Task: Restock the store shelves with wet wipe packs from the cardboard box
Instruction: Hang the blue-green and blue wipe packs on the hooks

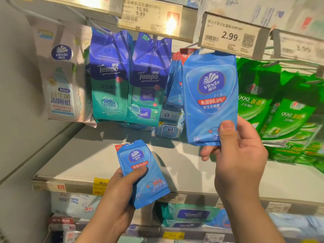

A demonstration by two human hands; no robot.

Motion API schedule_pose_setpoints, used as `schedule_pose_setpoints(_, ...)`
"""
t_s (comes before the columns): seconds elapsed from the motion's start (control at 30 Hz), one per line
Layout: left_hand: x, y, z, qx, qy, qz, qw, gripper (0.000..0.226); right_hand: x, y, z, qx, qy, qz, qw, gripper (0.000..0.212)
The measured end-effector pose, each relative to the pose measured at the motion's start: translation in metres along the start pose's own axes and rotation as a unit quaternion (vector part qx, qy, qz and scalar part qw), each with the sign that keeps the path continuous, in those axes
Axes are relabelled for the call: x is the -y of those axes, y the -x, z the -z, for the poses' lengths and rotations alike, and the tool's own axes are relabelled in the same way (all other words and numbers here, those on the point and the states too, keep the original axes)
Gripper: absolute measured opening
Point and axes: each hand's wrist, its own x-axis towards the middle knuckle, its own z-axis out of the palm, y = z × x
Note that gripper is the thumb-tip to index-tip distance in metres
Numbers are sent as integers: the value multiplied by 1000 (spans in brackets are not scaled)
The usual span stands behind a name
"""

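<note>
Right hand (240, 155) pinches a blue Vinda wet wipe pack (210, 97) up under the 2.99 price tag (229, 35); left hand (121, 190) grips another Vinda pack (142, 172) lower down.

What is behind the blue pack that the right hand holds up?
Behind the raised blue pack in the right hand hang more blue packs. The pack covers their hook and right side.

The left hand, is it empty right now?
No, the left hand grips a small stack of blue Vinda wipe packs low in front of the shelf.
</note>
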Motion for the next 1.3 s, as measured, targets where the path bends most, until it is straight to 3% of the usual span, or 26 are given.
schedule_pose_setpoints(0.23, 1, -2, 0, -8, -3, 4, 1000, 32, 3, -14, -7, -49, -24, 7, 998, 14)
schedule_pose_setpoints(0.7, -1, -6, -2, -10, -7, 16, 1000, 33, -7, -12, -11, -70, -26, -56, 996, 16)
schedule_pose_setpoints(1.03, -5, -7, -4, -10, -1, 17, 1000, 30, -24, -9, -25, 6, -83, -198, 977, 17)
schedule_pose_setpoints(1.3, -8, -5, -5, -18, 6, 18, 1000, 28, -39, -37, -53, -42, -176, -261, 948, 16)
